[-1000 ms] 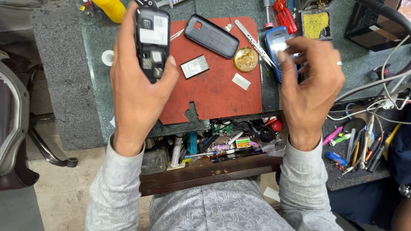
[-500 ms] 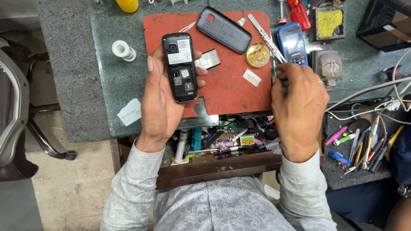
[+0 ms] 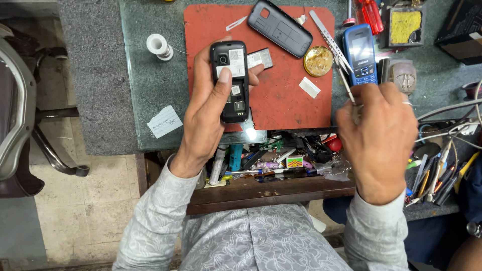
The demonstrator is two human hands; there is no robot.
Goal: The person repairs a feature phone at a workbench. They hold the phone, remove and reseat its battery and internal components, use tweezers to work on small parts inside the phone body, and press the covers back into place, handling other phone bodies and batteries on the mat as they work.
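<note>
**Open-backed phone in our left hand, tweezers in our right**

We hold a small black mobile phone with its back cover removed (image 3: pixel 230 80) in our left hand (image 3: pixel 208 118). The fingers are curled closed around the phone from beneath, and the thumb lies across its exposed back, its tip just below the white label near the top. The phone is raised above the near edge of a red rubber work mat (image 3: pixel 281 95) that lies on the grey-green stone counter (image 3: pixel 145 75).

Our right hand (image 3: pixel 379 133) is closed in a loose fist on a pair of thin silver metal tweezers (image 3: pixel 334 55). The tweezers run up and to the left from the fist, and their tips lie over the top right part of the mat. A ring shows on one finger of this hand.

On the mat, just beside the top of the held phone, lies a small grey rectangular battery (image 3: pixel 260 58). Further up rests a dark grey plastic phone back cover (image 3: pixel 279 28), tilted. Near the mat's right edge sit a round brass-coloured tin (image 3: pixel 318 60) and a small white rectangular scrap (image 3: pixel 309 87). Just off the mat to the right lies a blue keypad phone (image 3: pixel 360 59), face up.

To the left of the mat, well apart from it, stands a white spool of wire (image 3: pixel 159 46), and nearer us lies a white paper slip (image 3: pixel 164 121). Below the counter edge, between our forearms, an open wooden drawer (image 3: pixel 266 188) holds a jumble of small tools and parts.
</note>
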